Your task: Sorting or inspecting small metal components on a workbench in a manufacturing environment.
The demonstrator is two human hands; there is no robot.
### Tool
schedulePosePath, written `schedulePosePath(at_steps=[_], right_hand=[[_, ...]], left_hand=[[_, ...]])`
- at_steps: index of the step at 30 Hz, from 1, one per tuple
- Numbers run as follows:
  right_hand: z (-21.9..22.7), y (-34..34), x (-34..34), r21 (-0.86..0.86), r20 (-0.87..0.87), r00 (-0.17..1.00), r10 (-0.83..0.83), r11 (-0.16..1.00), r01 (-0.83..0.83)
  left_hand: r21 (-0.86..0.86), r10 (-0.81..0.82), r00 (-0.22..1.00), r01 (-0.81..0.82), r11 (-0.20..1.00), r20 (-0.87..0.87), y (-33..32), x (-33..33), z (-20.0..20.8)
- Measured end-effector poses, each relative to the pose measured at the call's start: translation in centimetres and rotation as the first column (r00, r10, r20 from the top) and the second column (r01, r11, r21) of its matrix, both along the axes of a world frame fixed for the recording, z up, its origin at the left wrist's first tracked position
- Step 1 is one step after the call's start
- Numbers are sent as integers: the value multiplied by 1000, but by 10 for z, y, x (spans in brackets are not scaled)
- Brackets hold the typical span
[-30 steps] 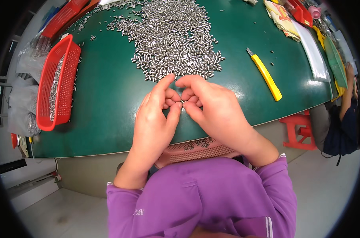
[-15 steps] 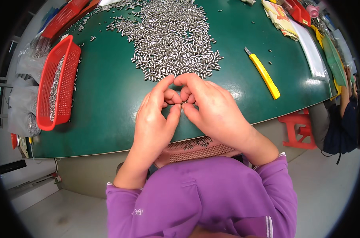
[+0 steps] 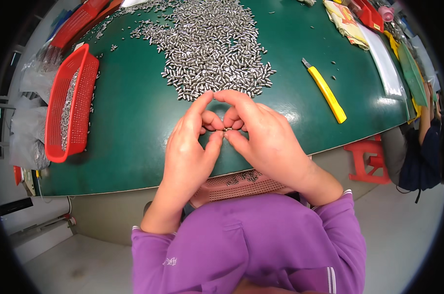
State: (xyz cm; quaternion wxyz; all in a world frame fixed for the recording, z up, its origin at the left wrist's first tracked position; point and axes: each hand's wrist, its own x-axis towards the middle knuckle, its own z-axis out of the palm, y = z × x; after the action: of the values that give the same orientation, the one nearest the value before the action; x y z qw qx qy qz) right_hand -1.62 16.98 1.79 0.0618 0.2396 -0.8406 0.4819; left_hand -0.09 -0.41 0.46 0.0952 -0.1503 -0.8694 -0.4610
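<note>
- Green worktop (image 3: 129,132) fills most of my feed, curving away at the fisheye rim, with pale floor (image 3: 104,264) showing nearer the body, below the grip.
- Left hand (image 3: 186,139) and right hand (image 3: 271,130) come together over the near part of the worktop. Thumbs and curled fingers are closed in a pinch from both sides on a small metal piece (image 3: 227,129), while the index tips arch forward and meet, or nearly so.
- That metal piece sits right between the thumb tips (mostly hidden by skin, so I can't tell which hand carries it, or if it's more than one).
- Handling guess from my end: light, stiff, hard to break, but slick and keen to roll. I'd take it around the middle with fingertip pads, leaving the ends free.
- Just beyond the grip lies a big pile of metal pieces (image 3: 212,54), shiny and stubby.
- Off left of the grip: a red basket (image 3: 82,117) with more bits inside.
- Right of it, well apart: a yellow cutter (image 3: 326,94), blade exposed.
- Below the wrists, by the lap: a pink basket (image 3: 222,194) with some pieces inside too.
</note>
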Motion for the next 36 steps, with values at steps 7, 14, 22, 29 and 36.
schedulePosePath(at_steps=[7, 14, 22, 29, 36], right_hand=[[-5, 2, -1, 18, -43, 999, 12, 1000, -12], [-6, 2, 2, 28, -86, 996, -18, 999, 21], [-6, 2, 0, 22, -142, 990, -14, 1000, 17], [-3, 4, 0, 51, -105, 994, 32, 998, -27], [1, 9, -2, -44, 47, 994, 99, 994, -97]], left_hand=[[10, -18, 999, 19, 1000, -32, -1, -1, -2], [27, -22, 1000, 22, 999, -3, -1, 0, -1], [42, -17, 1000, 16, 999, 14, -1, 0, -2], [78, -23, 1000, 22, 997, 18, -1, 0, -4], [48, -9, 1000, 9, 999, -10, -1, 0, -3]])
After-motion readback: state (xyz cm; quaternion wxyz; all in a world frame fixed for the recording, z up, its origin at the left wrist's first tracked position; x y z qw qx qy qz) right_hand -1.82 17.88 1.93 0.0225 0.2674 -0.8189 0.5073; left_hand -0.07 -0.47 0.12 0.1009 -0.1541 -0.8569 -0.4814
